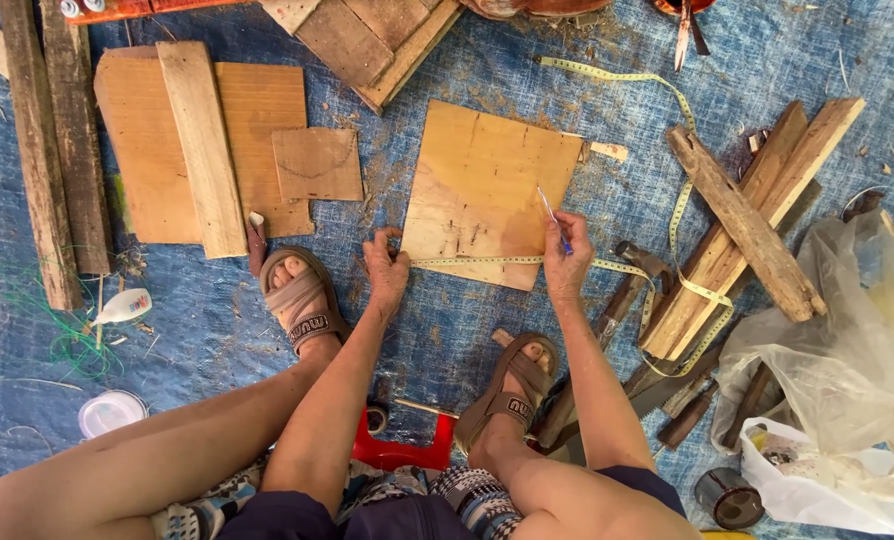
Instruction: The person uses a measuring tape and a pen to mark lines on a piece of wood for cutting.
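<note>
While the left hand point(385, 268) presses the yellow tape measure point(477, 261) flat across the plywood square point(482, 185) on the blue tarp point(447, 320), the right hand point(565, 262) grips a pen point(552, 215), seemingly marking; this needs a steady tape.

Yellow tape measure point(477, 261), pale tan plywood square point(487, 185), blue tarp point(527, 80), brown sandals point(305, 305).

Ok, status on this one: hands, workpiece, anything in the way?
Left hand pins yellow tape measure on plywood square. Right hand holds pen, tip on board. Nothing between them; wood offcuts lie right.
</note>
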